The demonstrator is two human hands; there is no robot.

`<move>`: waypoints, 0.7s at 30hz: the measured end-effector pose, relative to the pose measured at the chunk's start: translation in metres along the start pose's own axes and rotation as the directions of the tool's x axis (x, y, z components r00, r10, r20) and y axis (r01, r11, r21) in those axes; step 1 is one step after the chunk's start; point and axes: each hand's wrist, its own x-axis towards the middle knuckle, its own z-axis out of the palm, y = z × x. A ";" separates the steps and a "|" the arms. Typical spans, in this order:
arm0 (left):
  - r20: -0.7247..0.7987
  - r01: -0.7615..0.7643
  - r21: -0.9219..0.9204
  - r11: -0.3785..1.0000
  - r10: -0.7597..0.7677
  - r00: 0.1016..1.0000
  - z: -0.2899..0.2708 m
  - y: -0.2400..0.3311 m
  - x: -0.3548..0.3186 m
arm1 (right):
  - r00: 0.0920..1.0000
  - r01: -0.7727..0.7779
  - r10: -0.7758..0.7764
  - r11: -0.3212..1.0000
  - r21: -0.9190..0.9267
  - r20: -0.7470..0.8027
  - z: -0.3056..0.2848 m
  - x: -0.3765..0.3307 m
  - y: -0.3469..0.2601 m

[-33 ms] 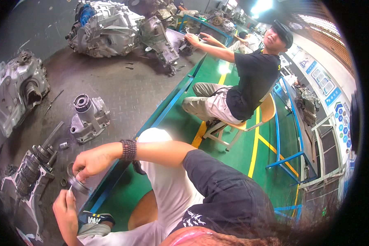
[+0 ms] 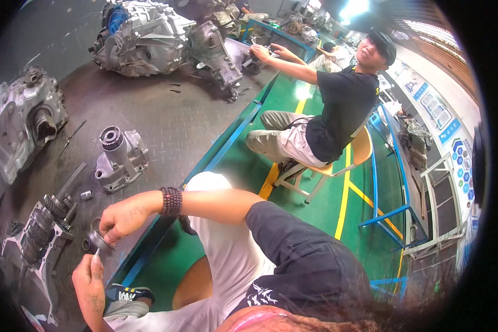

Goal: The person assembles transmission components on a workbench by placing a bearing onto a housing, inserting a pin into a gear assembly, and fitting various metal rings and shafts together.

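Observation:
My right hand (image 2: 126, 217), with a dark beaded bracelet at its wrist, grips a round metal ring-shaped part (image 2: 98, 240) low over the bench's near edge. Just below it, my left hand (image 2: 89, 281) is closed, thumb and finger pinched on a thin pale-tipped piece (image 2: 97, 252) whose kind I cannot make out. That tip points at the ring and comes close to or touches it. Beside the ring lie smaller metal rings (image 2: 86, 245). A gear set in an opened housing (image 2: 36, 238) lies left of my hands.
On the metal-topped bench (image 2: 149, 110) stand a cylindrical-necked housing (image 2: 122, 157), a small metal sleeve (image 2: 87, 195), a thin rod (image 2: 72, 137) and large gearbox casings (image 2: 144, 44). A co-worker (image 2: 343, 99) sits on a chair (image 2: 357, 152) along the bench's blue edge.
The ring-shaped part has shifted slightly up and left and turned in my right hand. My left hand has moved only a little.

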 end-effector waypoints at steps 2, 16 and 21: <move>0.018 0.070 -0.023 0.997 -0.070 0.997 0.000 -0.003 -0.003 | 1.000 0.010 -0.009 1.000 -0.008 0.020 0.004 0.001 0.008; 0.082 0.051 0.020 0.999 -0.052 0.995 0.000 -0.011 0.000 | 1.000 -0.014 0.017 0.990 -0.143 0.023 0.010 -0.011 -0.009; 0.048 0.194 -0.206 0.959 -0.188 0.981 -0.004 -0.012 0.009 | 0.991 -0.061 0.058 0.998 -0.020 -0.123 0.010 0.002 -0.016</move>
